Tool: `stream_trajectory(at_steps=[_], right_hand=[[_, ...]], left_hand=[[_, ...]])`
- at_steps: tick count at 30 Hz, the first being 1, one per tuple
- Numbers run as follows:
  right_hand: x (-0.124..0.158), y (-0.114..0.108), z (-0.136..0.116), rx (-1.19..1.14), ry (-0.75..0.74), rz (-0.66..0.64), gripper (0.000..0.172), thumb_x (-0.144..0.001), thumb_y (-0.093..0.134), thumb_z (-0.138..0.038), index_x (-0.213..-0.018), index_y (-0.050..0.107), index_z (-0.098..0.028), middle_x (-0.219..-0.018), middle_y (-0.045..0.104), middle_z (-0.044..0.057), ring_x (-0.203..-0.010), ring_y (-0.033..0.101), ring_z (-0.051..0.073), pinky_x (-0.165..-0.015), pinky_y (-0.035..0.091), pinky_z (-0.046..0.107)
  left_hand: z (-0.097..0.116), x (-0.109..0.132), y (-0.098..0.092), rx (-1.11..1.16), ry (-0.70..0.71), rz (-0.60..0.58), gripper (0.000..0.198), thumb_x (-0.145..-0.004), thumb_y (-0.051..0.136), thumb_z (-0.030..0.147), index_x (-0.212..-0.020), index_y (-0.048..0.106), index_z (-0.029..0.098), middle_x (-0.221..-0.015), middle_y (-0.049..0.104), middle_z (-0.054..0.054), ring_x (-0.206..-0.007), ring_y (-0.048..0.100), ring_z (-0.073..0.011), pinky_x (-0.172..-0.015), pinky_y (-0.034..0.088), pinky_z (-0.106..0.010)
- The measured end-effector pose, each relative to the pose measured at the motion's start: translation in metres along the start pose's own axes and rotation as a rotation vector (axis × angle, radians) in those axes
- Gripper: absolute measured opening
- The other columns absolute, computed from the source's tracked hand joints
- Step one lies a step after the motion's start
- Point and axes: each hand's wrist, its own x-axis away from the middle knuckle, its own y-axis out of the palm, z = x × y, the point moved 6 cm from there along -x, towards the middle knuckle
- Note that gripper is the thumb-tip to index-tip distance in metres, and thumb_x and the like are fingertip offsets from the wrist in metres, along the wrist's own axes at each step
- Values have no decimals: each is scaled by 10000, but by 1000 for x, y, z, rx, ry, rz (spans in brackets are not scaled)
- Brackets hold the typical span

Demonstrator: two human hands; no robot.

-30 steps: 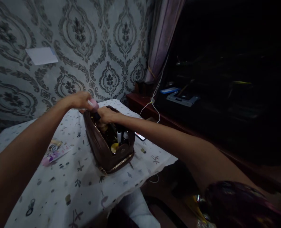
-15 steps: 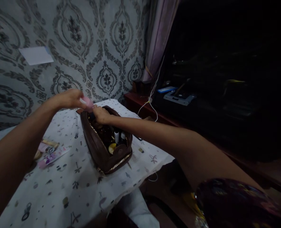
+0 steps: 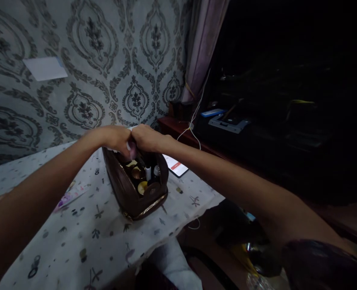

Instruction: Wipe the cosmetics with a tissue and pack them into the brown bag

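Brown bag (image 3: pixel 120 183), mouth unzipped, long axis running away from the wearer; both hands over its far end. Left hand (image 3: pixel 118 139) curls round a pink item (image 3: pixel 132 150), mostly hidden, above the bag's mouth. Right hand (image 3: pixel 146 137) bunched, knuckles against or just beside the left; cannot tell what it grips. White tube (image 3: pixel 148 174) and yellow disc (image 3: pixel 142 187) inside the bag's near end. Phone (image 3: pixel 180 167) just right of bag; patterned cloth (image 3: pixel 106 249) spreads left and nearer, its edge passing to the bag's near right.
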Motion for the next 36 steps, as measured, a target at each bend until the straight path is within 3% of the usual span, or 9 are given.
stream_trajectory(at_steps=[5, 9, 16, 20, 23, 27, 32, 36], right_hand=[[-2, 3, 2, 39, 24, 68, 304, -871, 523, -64, -1136, 671, -58, -1149, 709, 194, -1059, 672, 276, -816, 502, 298], [-5, 7, 0, 63, 3, 55, 317, -868, 511, -48, -1142, 671, -62, -1126, 713, 180, -1042, 669, 259, -818, 503, 288], [-7, 8, 0, 19, 15, 4, 281, -854, 606, -121, -1123, 684, -90, -1156, 704, 161, -1065, 666, 261, -783, 496, 265], [-5, 7, -12, 52, -18, -60, 311, -867, 656, -209, -1161, 671, -108, -1167, 714, 146, -1088, 670, 256, -820, 488, 255], [-2, 16, -20, 54, -10, -142, 320, -900, 643, -293, -1166, 669, -116, -1199, 709, 149, -1077, 683, 251, -815, 495, 254], [-2, 30, -23, 1, 73, -179, 315, -952, 550, -299, -1162, 668, -96, -1222, 699, 189, -1072, 697, 278, -793, 515, 281], [-5, 35, -20, -22, 108, -117, 400, -927, 588, -330, -1250, 607, -95, -1249, 685, 210, -1117, 686, 292, -827, 527, 289], [-9, 36, -16, -36, 136, -108, 436, -895, 621, -373, -1241, 611, -107, -1247, 687, 195, -1106, 691, 298, -826, 544, 303]], left_hand=[[15, -6, 15, -28, -78, 17, 510, -599, 751, 395, -1067, 762, 193, -1005, 776, -119, -888, 698, -324, -691, 481, -303], [19, -7, 22, -8, -111, -3, 465, -646, 720, 384, -1063, 765, 186, -1092, 762, -136, -991, 696, -355, -755, 504, -326], [6, 0, 18, -58, -108, 39, 461, -702, 694, 422, -1104, 736, 201, -1087, 760, -109, -963, 689, -307, -712, 477, -288], [-10, 30, 0, 51, -120, 303, 387, -787, 593, 381, -1117, 716, 220, -974, 756, -73, -916, 679, -277, -712, 445, -290], [-25, 59, -6, 206, -238, 542, 381, -822, 548, 440, -1100, 708, 235, -836, 729, -36, -857, 661, -260, -721, 431, -293], [-40, 83, 18, 388, -379, 627, 404, -823, 515, 507, -1033, 709, 222, -669, 655, -6, -679, 611, -220, -655, 408, -288], [-53, 91, 60, 601, -384, 646, 423, -767, 511, 502, -995, 708, 206, -907, 688, -33, -575, 545, -153, -605, 409, -273], [-62, 100, 84, 780, -444, 677, 457, -718, 544, 556, -959, 701, 202, -831, 636, -14, -478, 471, -119, -501, 353, -251]])
